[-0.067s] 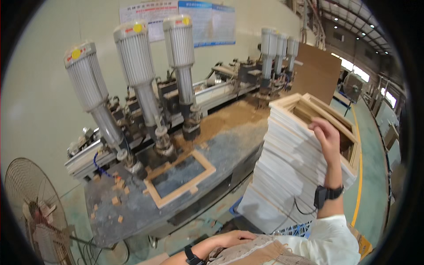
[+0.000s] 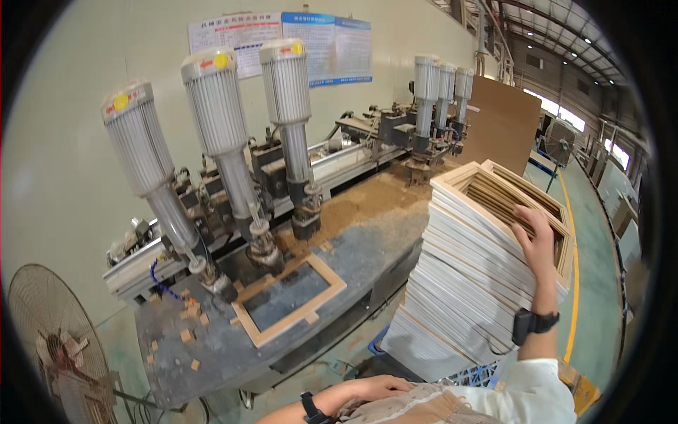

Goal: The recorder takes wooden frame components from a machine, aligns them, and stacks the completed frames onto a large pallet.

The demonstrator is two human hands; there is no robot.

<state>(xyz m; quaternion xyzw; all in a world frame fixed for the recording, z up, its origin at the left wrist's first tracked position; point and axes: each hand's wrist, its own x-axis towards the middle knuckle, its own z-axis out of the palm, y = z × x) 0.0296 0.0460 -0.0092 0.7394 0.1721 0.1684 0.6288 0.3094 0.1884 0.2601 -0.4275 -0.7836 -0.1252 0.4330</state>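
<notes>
My right hand (image 2: 537, 244) is over the near side of a tall stack of wooden frames (image 2: 452, 283). Its fingers are curved and apart, with nothing visible between them; whether the fingertips touch the top frame I cannot tell. The stack has whitish outer sides and bare wood on top. My left hand (image 2: 381, 387) lies flat with its fingers extended against my apron (image 2: 413, 406), holding nothing. On the dark worktable (image 2: 233, 360) to the left, a single rectangular wooden frame (image 2: 293, 321) lies beneath the spindles of a machine.
Three upright motor units (image 2: 215, 106) stand over the table, with several more farther back. Sawdust (image 2: 367, 198) and small wood blocks (image 2: 187, 336) litter the tabletop. A caged fan (image 2: 56, 332) stands at the left. Blue crates (image 2: 470, 374) are around the stack's base.
My right hand has moved slightly toward me and to the right over the stack, its thumb and fingers wider apart. The view has tilted up a little. My left hand stays in place.
</notes>
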